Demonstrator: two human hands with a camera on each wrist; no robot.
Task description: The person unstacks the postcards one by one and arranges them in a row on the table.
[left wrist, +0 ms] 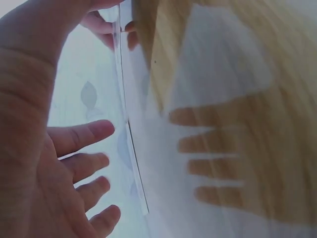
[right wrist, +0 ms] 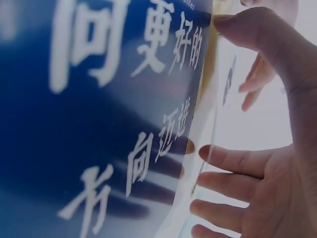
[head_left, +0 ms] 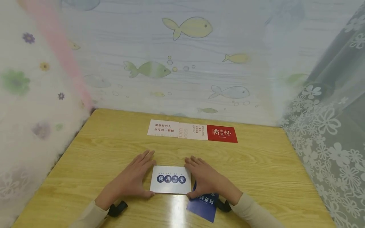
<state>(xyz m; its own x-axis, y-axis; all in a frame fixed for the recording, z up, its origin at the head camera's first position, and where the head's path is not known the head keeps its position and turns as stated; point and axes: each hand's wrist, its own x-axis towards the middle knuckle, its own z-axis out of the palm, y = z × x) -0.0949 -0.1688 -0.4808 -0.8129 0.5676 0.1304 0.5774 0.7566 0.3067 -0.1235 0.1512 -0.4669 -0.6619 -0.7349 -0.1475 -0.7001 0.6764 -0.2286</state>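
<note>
A white card (head_left: 170,188) with characters in blue circles lies flat on the table between both hands. My left hand (head_left: 132,177) is at its left edge, fingers extended, thumb by the lower left corner. At the opposite edge is my right hand (head_left: 206,177), its thumb at the lower right corner. Whether the fingertips press the card I cannot tell. Partly beneath my right hand lies a tilted blue card (head_left: 201,210), its white characters large in the right wrist view. Straight, spread left-hand fingers (left wrist: 89,166) show in the left wrist view.
Farther back, a row holds a pale card (head_left: 163,128), another pale card (head_left: 196,131) and a red card (head_left: 222,133). The wooden table (head_left: 99,152) meets a fish-print curtain (head_left: 188,72) behind. A lace curtain (head_left: 322,133) hangs on the right.
</note>
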